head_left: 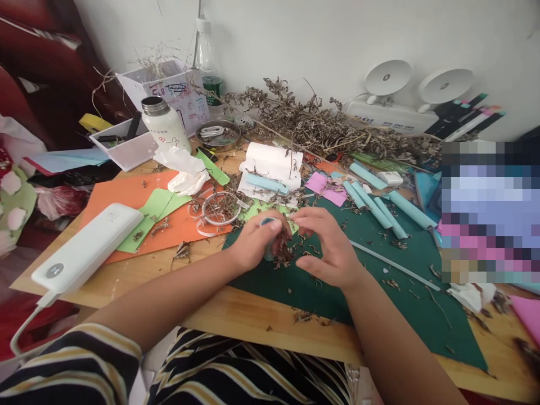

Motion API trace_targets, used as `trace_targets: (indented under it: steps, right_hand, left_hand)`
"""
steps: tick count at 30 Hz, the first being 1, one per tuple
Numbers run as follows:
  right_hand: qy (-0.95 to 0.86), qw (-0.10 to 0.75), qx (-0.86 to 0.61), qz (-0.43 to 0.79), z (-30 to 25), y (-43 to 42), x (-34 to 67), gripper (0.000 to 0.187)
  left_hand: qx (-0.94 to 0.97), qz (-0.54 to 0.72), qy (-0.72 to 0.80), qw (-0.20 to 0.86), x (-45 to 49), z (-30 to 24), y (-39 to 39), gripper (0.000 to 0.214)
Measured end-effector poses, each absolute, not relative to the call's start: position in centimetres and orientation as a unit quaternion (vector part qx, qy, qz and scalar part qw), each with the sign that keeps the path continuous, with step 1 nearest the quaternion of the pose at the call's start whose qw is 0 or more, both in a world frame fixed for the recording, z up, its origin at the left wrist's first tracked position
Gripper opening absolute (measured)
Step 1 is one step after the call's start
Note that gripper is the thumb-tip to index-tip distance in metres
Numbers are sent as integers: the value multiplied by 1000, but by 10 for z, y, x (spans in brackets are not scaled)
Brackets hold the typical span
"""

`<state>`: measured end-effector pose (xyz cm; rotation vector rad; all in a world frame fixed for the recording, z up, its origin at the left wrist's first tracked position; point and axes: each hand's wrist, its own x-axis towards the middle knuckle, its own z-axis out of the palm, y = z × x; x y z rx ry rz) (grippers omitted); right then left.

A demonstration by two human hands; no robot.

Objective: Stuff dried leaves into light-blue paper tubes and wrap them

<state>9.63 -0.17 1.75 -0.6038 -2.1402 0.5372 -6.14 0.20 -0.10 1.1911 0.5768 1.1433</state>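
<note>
Clump of dry, curled brown leaves (283,257) hangs at the lower side of the left hand (255,242), above a large dark-green sheet (422,320) on the pale wooden tabletop (240,310); that hand's fingers are clamped on a small blue piece, probably paper (268,221), though how much of the clump they grip is hidden; the right hand (328,244) is just beside it, thumb and fingers apart with nothing visible between them, perhaps to leave room around the clump.

The green sheet, strewn with leaf scraps, may serve to catch crumbs; the light-blue rolled paper tubes (367,205) lie grouped at its far right part, likely to keep them clear of the hands; the tangled dry brown branches (312,121) lie along the wall, probably because they are too long for the working spot.

Coloured handwriting covers the white rectangular holder (175,93), too blurred to read surely; the open-mouthed white bottle (165,125) bears small characters and a line drawing; the clear plastic bottle (205,48) has a green label, and the white two-dish router (390,118) dark lettering, neither legible.
</note>
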Motion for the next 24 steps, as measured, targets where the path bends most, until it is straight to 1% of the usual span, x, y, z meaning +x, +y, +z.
trace_targets:
  steps: [3, 5, 8, 11, 16, 18, 21, 24]
  right_hand:
    - [-905, 346, -229, 95, 17, -5, 90, 51]
    - [-912, 336, -234, 40, 16, -7, 86, 53]
    - [-890, 374, -261, 3, 15, -7, 86, 53]
    - [-878, 395, -270, -10, 15, -5, 91, 52]
    - [-863, 406, -299, -25, 19, -6, 94, 27]
    - [-852, 426, -302, -42, 19, -5, 94, 22]
    - [-835, 465, -284, -77, 17, -4, 96, 21]
    - [-826, 481, -284, -72, 17, -3, 98, 21]
  left_hand:
    - [450, 537, 290, 651, -62, 5, 3, 35]
    - [442, 530, 298, 659, -62, 8, 2, 35]
    - [465, 502, 285, 671, -60, 7, 0, 37]
    - [472, 480, 258, 693, -58, 3, 0, 40]
    - [510, 461, 222, 691, -58, -2, -1, 42]
    - [532, 450, 215, 684, -60, -1, -2, 44]
    - [568, 434, 217, 665, -62, 0, -3, 49]
    - [596, 427, 213, 645, -63, 0, -4, 57]
